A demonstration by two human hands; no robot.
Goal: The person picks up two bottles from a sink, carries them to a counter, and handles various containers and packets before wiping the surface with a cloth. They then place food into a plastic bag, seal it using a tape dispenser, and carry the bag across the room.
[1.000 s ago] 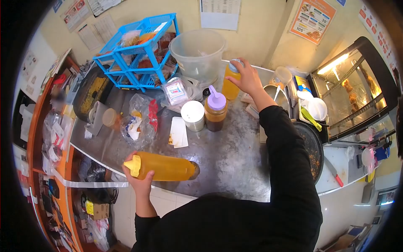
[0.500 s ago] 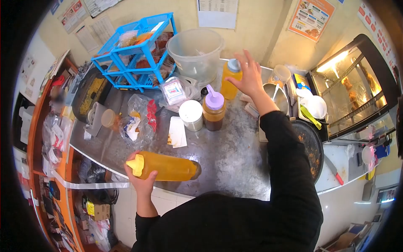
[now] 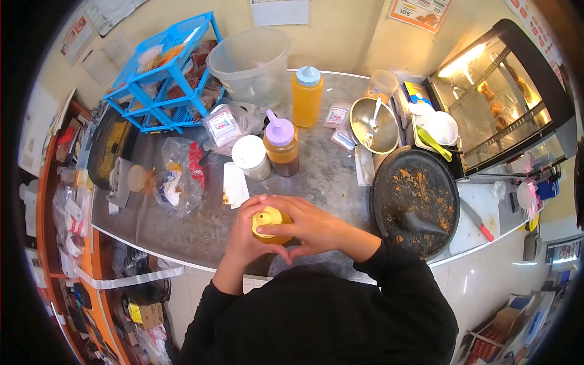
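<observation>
A squeeze bottle [image 3: 272,238] of yellow liquid stands upright near the counter's front edge, its yellow nozzle cap [image 3: 267,216] pointing up at me. My left hand [image 3: 241,234] is wrapped round the bottle from the left. From the right, my right hand [image 3: 316,229] closes round its top, with fingers at the cap. Both hands hide most of the bottle's body. Farther back are a purple-capped squeeze bottle [image 3: 281,152] of brown liquid and a white tub [image 3: 250,158]. A blue-capped squeeze bottle [image 3: 306,100] of yellow liquid stands behind them.
A round black pan [image 3: 420,164] with crumbs and a knife [image 3: 476,219] lie to the right, by a glass food warmer [image 3: 499,97]. A steel bowl [image 3: 372,131] holds a fork. Blue stacked baskets [image 3: 161,85] and a large clear bucket [image 3: 252,67] stand at the back left.
The yellow-capped bottle has gone from lying tilted in my left hand to upright. My right hand has left the blue-capped bottle and come down onto the yellow-capped one.
</observation>
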